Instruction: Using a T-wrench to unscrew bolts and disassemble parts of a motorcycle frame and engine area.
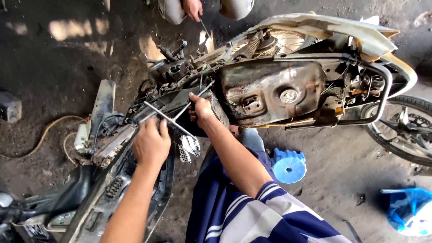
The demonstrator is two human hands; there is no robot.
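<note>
Your left hand [151,144] curls shut around the near end of the T-handle wrench [167,118], just below the rusty fuel tank's [270,90] left edge. Your right hand [201,109] pinches the thin rod [198,96] beside that tank, fingers pressed together. The wrench's long axis runs from up-left down toward your right hand, so the left is nearer. Below the tank sits a round blue plastic gear-shaped piece [288,165]; farther right, a blue bag [408,210]. Another person's hand [193,8] works above the tank.

A roadside-style repair workshop: a stripped motorcycle [252,85] with its rusty fuel tank [270,90] exposed stands on a grimy, oil-dark dirt floor [54,67].
</note>
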